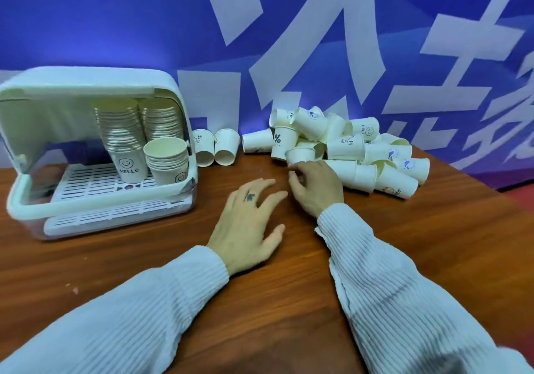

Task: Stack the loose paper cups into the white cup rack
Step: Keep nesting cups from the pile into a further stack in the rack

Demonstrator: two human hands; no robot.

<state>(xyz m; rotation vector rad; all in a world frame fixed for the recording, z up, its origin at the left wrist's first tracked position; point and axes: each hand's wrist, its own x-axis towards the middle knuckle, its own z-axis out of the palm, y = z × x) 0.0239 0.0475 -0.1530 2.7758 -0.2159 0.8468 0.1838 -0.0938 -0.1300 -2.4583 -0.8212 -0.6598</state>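
Two ribbed pale sleeves [404, 287] reach in from the bottom edge over a brown wood-grain table [433, 243]. The left hand [248, 223] lies palm down with fingers spread and straight, holding nothing; a small dark mark sits on one finger. Just beyond it the right hand [316, 188] curls its fingers at the near edge of the pile of loose cups [355, 148]; whether it grips a cup cannot be told, since its fingertips are blurred. The pile's smooth white paper cups lie mostly on their sides, mouths pointing all ways, some printed. Two more cups [215, 146] lie on their sides beside the rack, bases toward the camera. At far left the white plastic cup rack [173, 90] stands with its lid raised, holding three upright stacks [124, 130], mouths up, on a slotted tray. Behind hangs a blue banner [144, 26] with cut-off white lettering.
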